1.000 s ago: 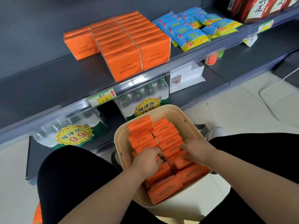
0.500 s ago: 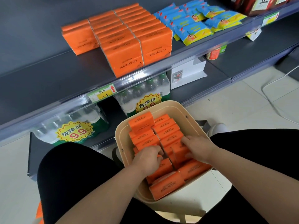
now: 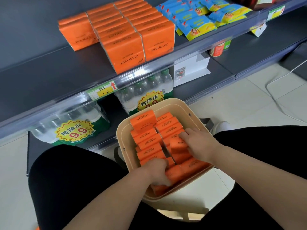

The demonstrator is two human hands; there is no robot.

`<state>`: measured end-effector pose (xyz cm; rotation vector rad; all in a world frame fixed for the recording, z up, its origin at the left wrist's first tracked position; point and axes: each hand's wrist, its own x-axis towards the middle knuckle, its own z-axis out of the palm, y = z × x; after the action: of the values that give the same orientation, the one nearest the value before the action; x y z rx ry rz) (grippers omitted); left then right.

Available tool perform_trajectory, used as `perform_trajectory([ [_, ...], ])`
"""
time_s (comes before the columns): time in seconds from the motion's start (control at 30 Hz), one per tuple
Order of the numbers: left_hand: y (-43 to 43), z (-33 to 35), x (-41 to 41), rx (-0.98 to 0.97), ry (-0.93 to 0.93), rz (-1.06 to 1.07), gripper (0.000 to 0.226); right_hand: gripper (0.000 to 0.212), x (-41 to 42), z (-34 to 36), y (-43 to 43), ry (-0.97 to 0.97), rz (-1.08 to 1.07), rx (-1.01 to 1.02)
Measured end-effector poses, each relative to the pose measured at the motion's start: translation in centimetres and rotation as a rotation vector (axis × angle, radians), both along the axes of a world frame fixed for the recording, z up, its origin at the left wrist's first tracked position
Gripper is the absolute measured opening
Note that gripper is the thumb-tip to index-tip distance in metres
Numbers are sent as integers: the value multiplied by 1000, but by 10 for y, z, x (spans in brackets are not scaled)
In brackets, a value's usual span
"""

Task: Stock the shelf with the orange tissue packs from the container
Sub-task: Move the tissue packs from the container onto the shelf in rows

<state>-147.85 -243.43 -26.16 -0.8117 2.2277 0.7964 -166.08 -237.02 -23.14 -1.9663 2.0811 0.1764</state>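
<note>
A beige container (image 3: 191, 114) sits between my knees, filled with orange tissue packs (image 3: 147, 141) standing in rows. My left hand (image 3: 157, 171) reaches into the near end, fingers curled down around packs there. My right hand (image 3: 198, 143) grips a small bunch of packs (image 3: 178, 144) in the right row, raised a little above their neighbours. One pack (image 3: 143, 120) stands higher at the far left corner. On the dark shelf (image 3: 49, 70) above, three rows of the same orange packs (image 3: 123, 40) are lined up, the left row shorter.
Blue-and-yellow snack packets (image 3: 196, 27) lie right of the orange rows. Under the shelf stand wrapped water bottle packs (image 3: 146, 95) and a white box (image 3: 191, 68). A price tag (image 3: 103, 91) hangs on the shelf edge. A white cable (image 3: 274, 90) runs over the floor.
My right hand has closed on packs in the right row and raised them slightly. My left hand has slid toward the near end of the container and dug in deeper.
</note>
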Motion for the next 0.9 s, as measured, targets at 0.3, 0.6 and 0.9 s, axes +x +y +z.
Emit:
perform_trajectory([
  [0.3, -21, 10, 16, -134, 74, 120, 44, 39, 9, 16, -10, 25, 10, -32],
  [0.6, -82, 126, 56, -534, 341, 431, 35, 50, 22, 85, -46, 98, -13, -209],
  [0.9, -139, 236, 98, -793, 485, 591, 45, 54, 65, 177, -91, 86, 101, -456],
])
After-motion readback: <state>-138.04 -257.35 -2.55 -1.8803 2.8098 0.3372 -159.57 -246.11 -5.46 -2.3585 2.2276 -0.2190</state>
